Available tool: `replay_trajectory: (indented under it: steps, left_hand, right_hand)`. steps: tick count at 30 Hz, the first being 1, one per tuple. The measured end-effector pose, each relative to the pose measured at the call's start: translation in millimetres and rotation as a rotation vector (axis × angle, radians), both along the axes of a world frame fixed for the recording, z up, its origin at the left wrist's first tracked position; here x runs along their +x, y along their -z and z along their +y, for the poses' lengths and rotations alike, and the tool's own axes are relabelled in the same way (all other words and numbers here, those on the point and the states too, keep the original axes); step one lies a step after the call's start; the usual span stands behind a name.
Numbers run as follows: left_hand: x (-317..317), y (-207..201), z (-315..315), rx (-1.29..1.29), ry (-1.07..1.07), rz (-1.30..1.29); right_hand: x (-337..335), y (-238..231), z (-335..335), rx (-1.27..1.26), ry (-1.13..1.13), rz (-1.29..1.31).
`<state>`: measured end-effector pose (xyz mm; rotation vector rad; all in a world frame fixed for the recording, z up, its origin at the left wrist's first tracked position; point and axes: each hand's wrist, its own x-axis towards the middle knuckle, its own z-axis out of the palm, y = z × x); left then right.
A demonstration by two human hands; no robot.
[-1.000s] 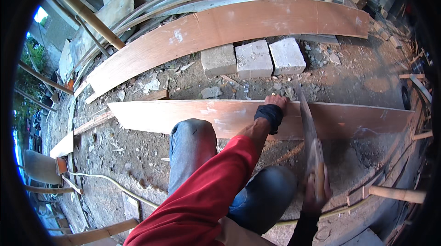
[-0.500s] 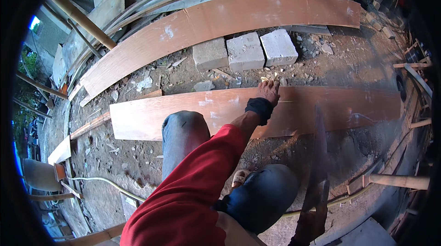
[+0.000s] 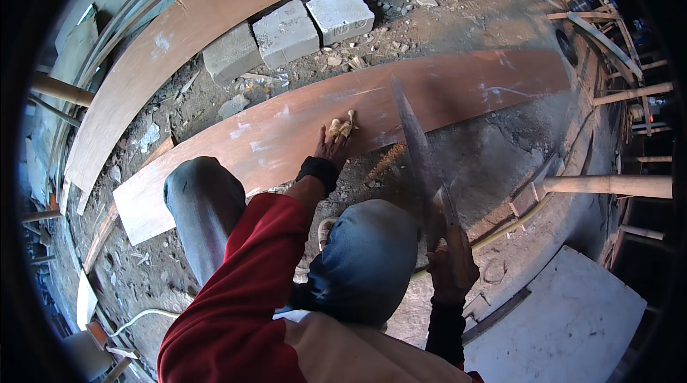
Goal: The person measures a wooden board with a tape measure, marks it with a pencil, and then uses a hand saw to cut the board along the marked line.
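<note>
A long reddish-brown plywood strip [image 3: 286, 122] lies across the ground before my knees. My left hand [image 3: 333, 143] presses on its near part, fingers stretched out, with beige wrapping on some fingertips and a dark band at the wrist. A handsaw [image 3: 413, 129] is in my right hand [image 3: 453, 268], whose fingers are closed around the handle. The blade points away from me, and its far end overlaps the strip in this view; I cannot tell whether it sits in a cut. Light-brown sawdust [image 3: 386, 161] is scattered by the strip's near edge.
Three pale concrete blocks [image 3: 286, 32] stand beyond the strip, with a second long plywood strip [image 3: 154, 47] behind them. A bamboo pole [image 3: 608, 185] juts in from the right. A white panel [image 3: 558, 326] lies at the lower right. Rubble litters the dirt floor.
The view has shifted, so the strip and blocks now appear further left and higher. My right hand and the saw have come further up into view. My left hand stays on the strip.
</note>
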<state>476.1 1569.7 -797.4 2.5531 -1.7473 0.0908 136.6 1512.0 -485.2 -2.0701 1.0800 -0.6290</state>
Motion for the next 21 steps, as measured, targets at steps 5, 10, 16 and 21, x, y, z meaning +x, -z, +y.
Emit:
replay_trajectory:
  steps: [5, 10, 16, 21]
  left_hand:
    - [4.6, -27.2, 2.3, -0.089, 0.043, 0.082]
    - [14.2, -123.3, -12.3, 0.234, -0.003, 0.233]
    - [139.2, -233.7, -45.0, 0.208, 0.200, 0.411]
    - [254.3, -257.4, -48.2, 0.274, 0.125, 0.665]
  right_hand:
    - [-1.0, -4.5, -2.1, 0.053, 0.014, -0.161]
    - [1.6, -16.1, -10.3, 0.154, 0.020, -0.312]
    - [31.8, -31.7, -27.3, 0.167, -0.056, -0.579]
    - [43.8, -43.5, -29.2, 0.159, -0.076, -0.413]
